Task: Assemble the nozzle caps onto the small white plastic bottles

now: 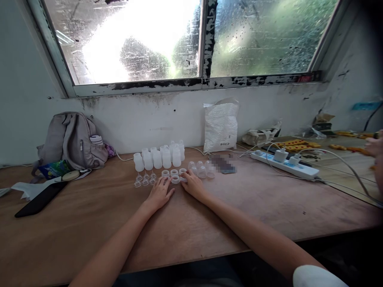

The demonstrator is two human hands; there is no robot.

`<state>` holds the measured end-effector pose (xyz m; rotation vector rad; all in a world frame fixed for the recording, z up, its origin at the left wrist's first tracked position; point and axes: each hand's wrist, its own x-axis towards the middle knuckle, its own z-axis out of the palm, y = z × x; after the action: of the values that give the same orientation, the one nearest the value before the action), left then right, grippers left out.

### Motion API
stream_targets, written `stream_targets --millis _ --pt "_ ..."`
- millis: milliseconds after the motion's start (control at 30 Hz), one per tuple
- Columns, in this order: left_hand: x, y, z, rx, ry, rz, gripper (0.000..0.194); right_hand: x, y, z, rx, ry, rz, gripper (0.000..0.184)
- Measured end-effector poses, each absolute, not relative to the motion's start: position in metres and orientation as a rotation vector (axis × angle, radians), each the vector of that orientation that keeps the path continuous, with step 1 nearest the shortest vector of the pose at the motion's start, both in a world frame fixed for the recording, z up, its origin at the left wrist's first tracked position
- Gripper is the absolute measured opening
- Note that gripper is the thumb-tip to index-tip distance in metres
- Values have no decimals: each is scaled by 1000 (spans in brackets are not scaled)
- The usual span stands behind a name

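- Closest to my camera is a white sleeve, low down at the top of the right arm.
- From my seat far away, I see the left arm and the right arm reach over a big brown wooden table. Its top has light and dark patches.
- The left hand is loose, thumb held apart, with its fingertips at the near left of some white rings.
- The right hand has its fingertips at the right end of the rings. I cannot tell if it grips one.
- The rings sit in two short rows, just in front of a bunch of cloudy white bottles.
- Clear teats stand left of the rings. Clear caps stand to the right.
- On the left, a grey backpack sits by the white wall. A flat black case lies in front.
- A white plastic bag stands by the wall. Right of it is a white power strip with plugs and wires.
- At the right edge I see a bit of another person, near yellow pieces.
- Up high is a bright window with streaky glass. Its frame has patchy dark paint, and the wall below has dirty marks.
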<state>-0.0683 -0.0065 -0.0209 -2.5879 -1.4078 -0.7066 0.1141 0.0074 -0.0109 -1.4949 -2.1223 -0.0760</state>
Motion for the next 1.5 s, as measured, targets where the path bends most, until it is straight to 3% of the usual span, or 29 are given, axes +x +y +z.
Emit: stream_targets --millis 133,433,533,767,967,1167,1333,1500 --pt "-69 -8 -21 -2581 -1365 -726 46 114 10 5 -1454 -2053 -127 21" --pt "-75 -11 -15 -2567 -1315 -810 36 68 87 96 -1335 -2246 -320 30" --pt "-76 -11 -13 -2567 -1308 -847 34 55 109 98 -1338 -2283 -330 35" --pt "-76 -14 -6 -2559 -1269 -939 33 56 110 80 -1326 -2227 -316 27" --pt "-73 -16 0 -2403 -1297 -1176 44 70 77 91 -1200 -2141 -294 25" --pt "-70 -17 4 -2189 -1464 -1534 68 91 14 87 -952 -1764 111 24" --pt "-68 -23 0 -2445 -1484 -1347 43 111 -13 59 -1070 -1736 377 26" --pt "-65 -33 2 -2440 -1484 -1109 39 117 -5 42 -1335 -1828 571 44"
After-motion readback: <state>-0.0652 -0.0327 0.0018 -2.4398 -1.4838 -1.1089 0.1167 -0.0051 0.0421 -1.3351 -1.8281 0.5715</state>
